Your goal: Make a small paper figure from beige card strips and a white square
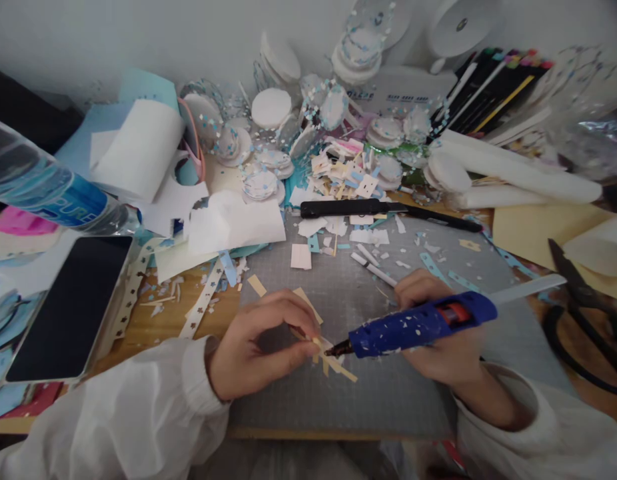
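Observation:
My right hand (pixel 441 347) grips a blue glue gun (pixel 421 323) speckled with white, its dark nozzle pointing left at small tan paper strips (pixel 333 360). My left hand (pixel 261 347) pinches those strips between thumb and fingers, holding them just above the grey cutting mat (pixel 388 400). The nozzle tip touches or nearly touches the strips. A white glue stick pokes out of the gun's rear toward the right. Both arms wear white sleeves.
A black craft knife (pixel 348 208) lies at the mat's far edge among paper scraps. Black scissors (pixel 583 313) sit at the right, a dark phone (pixel 68 307) and a water bottle (pixel 48 190) at the left. White foam discs and marker pens (pixel 493 87) crowd the back.

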Demonstrator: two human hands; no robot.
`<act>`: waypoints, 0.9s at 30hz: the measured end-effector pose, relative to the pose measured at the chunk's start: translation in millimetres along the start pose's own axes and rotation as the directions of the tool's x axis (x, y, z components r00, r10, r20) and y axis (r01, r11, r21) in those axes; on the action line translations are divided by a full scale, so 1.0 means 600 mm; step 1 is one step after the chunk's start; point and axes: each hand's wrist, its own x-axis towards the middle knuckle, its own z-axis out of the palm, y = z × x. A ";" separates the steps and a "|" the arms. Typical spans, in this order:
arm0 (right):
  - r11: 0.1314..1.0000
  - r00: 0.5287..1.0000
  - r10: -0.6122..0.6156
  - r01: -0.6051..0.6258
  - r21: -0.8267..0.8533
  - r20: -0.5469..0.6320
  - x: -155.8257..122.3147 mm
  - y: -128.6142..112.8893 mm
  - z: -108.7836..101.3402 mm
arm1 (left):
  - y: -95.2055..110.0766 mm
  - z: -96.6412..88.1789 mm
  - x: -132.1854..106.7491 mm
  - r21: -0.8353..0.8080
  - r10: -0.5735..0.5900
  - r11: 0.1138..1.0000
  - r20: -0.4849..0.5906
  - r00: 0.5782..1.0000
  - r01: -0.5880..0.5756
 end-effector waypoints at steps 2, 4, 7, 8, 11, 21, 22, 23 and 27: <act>1.000 1.000 -0.018 0.018 -0.025 -0.007 0.000 0.000 -0.002 | -0.002 0.001 0.001 0.007 0.000 1.000 -0.017 1.000 0.000; 0.999 0.999 -0.027 0.027 -0.044 -0.021 -0.001 0.001 -0.004 | -0.004 0.002 0.000 0.009 -0.003 1.000 -0.034 0.999 0.004; 0.999 0.998 -0.006 0.003 -0.040 -0.068 -0.003 0.005 -0.008 | -0.004 0.002 -0.002 0.006 -0.006 1.000 -0.051 0.999 0.006; 0.999 0.996 0.002 -0.005 -0.033 -0.088 -0.003 0.008 -0.010 | -0.004 0.002 -0.002 0.006 -0.005 1.000 -0.057 0.998 0.005; 0.998 0.983 -0.010 -0.002 -0.067 -0.183 -0.002 0.016 -0.018 | -0.003 0.001 -0.004 0.012 -0.001 1.000 -0.070 0.998 0.002; 0.780 0.697 0.111 -0.502 -0.373 -0.708 -0.058 0.036 -0.095 | -0.017 0.002 -0.009 0.153 0.094 0.986 -0.167 0.981 -0.069; 0.722 0.651 0.165 -0.591 -0.359 -0.741 -0.071 0.039 -0.106 | -0.016 0.001 -0.008 0.175 0.122 0.980 -0.176 0.977 -0.091; 0.657 0.615 0.221 -0.668 -0.350 -0.757 -0.083 0.043 -0.116 | -0.015 0.000 -0.008 0.197 0.150 0.974 -0.181 0.972 -0.113; 0.391 0.572 0.369 -0.811 -0.436 -0.733 -0.116 0.058 -0.145 | -0.002 -0.005 -0.010 0.271 0.253 0.942 -0.188 0.949 -0.198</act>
